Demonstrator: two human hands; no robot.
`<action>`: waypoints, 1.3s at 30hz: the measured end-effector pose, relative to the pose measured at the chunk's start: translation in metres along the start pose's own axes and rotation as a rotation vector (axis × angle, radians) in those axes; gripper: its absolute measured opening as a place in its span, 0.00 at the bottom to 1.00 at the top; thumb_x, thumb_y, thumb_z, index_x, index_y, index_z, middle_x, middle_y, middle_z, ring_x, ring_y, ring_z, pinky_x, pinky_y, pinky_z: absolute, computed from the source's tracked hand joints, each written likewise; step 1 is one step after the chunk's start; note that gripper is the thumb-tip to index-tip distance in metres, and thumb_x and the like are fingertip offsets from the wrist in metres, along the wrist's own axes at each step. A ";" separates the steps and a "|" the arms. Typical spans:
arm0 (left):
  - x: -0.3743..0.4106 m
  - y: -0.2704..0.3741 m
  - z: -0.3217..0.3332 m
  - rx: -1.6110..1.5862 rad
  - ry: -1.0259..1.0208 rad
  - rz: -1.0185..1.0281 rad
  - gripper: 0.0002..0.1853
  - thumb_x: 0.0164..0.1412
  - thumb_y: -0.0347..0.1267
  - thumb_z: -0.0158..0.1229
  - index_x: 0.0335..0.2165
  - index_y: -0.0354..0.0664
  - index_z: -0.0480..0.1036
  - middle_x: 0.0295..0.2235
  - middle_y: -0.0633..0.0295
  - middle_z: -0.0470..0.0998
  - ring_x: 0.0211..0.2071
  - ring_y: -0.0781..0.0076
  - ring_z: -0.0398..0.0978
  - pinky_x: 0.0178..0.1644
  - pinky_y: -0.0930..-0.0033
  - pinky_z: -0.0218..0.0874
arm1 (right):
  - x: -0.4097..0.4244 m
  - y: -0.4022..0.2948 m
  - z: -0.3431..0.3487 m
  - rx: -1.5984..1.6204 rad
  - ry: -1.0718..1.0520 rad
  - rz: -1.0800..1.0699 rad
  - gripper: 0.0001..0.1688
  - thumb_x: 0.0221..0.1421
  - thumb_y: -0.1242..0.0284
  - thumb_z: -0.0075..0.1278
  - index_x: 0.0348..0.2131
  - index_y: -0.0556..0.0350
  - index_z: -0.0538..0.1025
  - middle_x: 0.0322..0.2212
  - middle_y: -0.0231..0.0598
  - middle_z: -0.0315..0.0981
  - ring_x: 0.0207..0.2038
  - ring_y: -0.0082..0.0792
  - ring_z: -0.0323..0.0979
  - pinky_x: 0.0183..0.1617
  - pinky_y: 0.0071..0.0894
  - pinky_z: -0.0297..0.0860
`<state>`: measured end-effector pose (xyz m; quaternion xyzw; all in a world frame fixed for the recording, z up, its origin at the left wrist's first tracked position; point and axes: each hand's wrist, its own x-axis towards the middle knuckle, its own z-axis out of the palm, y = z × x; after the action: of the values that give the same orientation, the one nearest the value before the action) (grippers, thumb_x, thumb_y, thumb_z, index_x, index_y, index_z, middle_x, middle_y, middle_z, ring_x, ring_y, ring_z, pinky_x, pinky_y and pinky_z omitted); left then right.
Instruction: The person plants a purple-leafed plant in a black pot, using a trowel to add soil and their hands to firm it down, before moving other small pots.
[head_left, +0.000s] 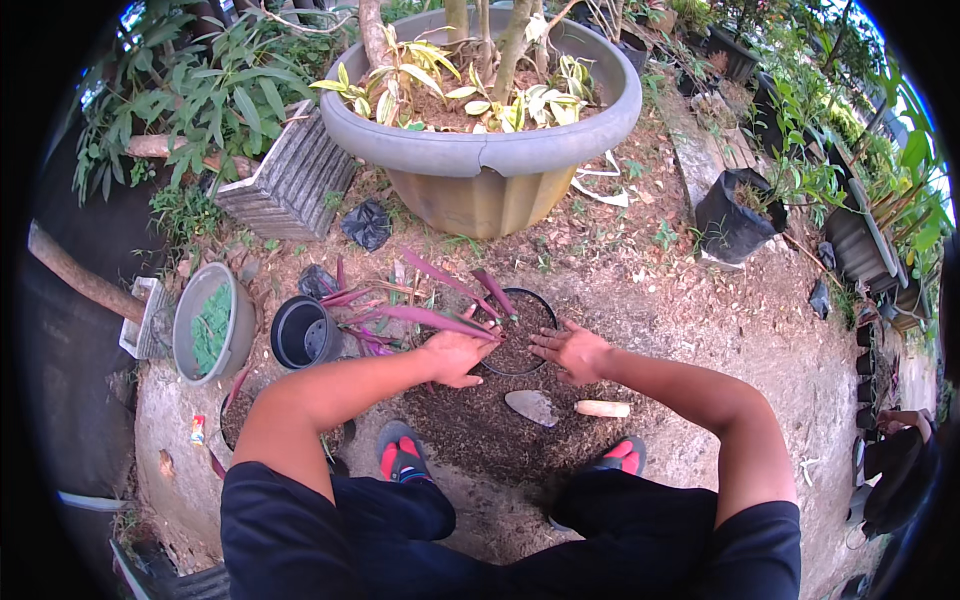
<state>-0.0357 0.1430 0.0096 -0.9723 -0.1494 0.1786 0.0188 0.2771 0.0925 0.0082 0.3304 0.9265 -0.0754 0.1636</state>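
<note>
A round black plant pot (556, 315) filled with dark soil stands on the ground before me. A purple-leaved plant (495, 291) rises from it, its long leaves leaning to the left. My left hand (459, 351) lies at the pot's left side, fingers spread, partly under a purple leaf. At the right rim is my right hand (576, 352), its spread fingers reaching over the soil. Neither hand is closed around anything. Just below the pot, a trowel's metal blade (531, 407) rests partly in loose soil, with its pale handle (603, 409) to the right.
An empty black pot (306, 332) and a grey basin (244, 337) holding green material stand left. Beyond is a large cracked planter (480, 154). A black grow bag (731, 225) stands at the upper right. Another person (900, 465) is at the far right edge.
</note>
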 end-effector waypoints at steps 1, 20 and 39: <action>-0.002 -0.001 -0.005 -0.070 -0.026 0.007 0.49 0.62 0.55 0.54 0.69 0.32 0.53 0.71 0.45 0.53 0.73 0.51 0.50 0.75 0.40 0.36 | 0.002 0.000 0.000 0.022 -0.030 -0.016 0.45 0.58 0.57 0.52 0.71 0.46 0.59 0.71 0.35 0.53 0.71 0.35 0.57 0.77 0.60 0.42; -0.006 0.001 0.011 -0.110 0.166 0.159 0.36 0.63 0.51 0.54 0.63 0.46 0.68 0.66 0.58 0.66 0.67 0.60 0.64 0.68 0.48 0.55 | -0.004 0.024 -0.008 -0.056 0.018 -0.013 0.43 0.61 0.58 0.49 0.71 0.46 0.59 0.71 0.33 0.53 0.72 0.35 0.55 0.78 0.59 0.39; -0.015 -0.026 0.015 -0.054 0.279 0.071 0.36 0.62 0.53 0.55 0.61 0.44 0.70 0.62 0.59 0.72 0.63 0.63 0.68 0.65 0.51 0.56 | 0.023 0.020 -0.028 0.309 0.233 0.311 0.19 0.51 0.58 0.60 0.42 0.41 0.84 0.42 0.30 0.76 0.56 0.35 0.66 0.62 0.56 0.58</action>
<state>-0.0618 0.1627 0.0033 -0.9925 -0.1155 0.0382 0.0066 0.2658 0.1280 0.0258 0.4967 0.8545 -0.1515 0.0129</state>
